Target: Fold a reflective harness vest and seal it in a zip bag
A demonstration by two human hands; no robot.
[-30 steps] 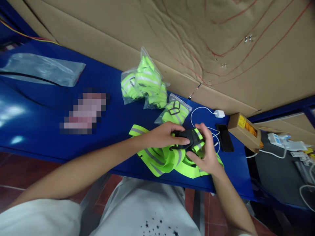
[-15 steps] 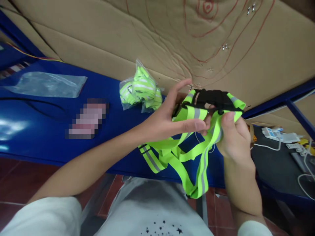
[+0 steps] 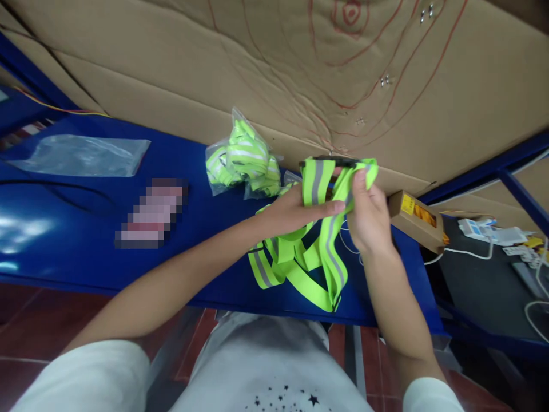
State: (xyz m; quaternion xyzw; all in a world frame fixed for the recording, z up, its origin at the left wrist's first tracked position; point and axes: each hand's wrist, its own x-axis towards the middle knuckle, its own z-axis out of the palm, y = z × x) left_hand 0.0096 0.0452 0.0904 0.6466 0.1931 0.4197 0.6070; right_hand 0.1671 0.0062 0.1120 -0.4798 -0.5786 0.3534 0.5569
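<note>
A neon-green reflective strap vest (image 3: 319, 229) with grey bands hangs above the blue table (image 3: 86, 229). My left hand (image 3: 295, 209) pinches its upper straps from the left. My right hand (image 3: 371, 214) grips the folded top of the straps from the right, fingers closed. A black buckle (image 3: 328, 162) shows just at the top edge of the bundle. The loose ends of the straps trail down to the table's front edge.
Clear bags of folded green vests (image 3: 242, 154) lie behind the hands. An empty plastic bag (image 3: 81, 155) lies at the far left. A small cardboard box (image 3: 416, 220) and a white cable (image 3: 467, 253) sit to the right. A cardboard sheet (image 3: 257, 63) backs the table.
The vest was lifted off the table, then turned and folded; both hands have drawn closer together and lower, and the black buckle is now mostly hidden behind the straps.
</note>
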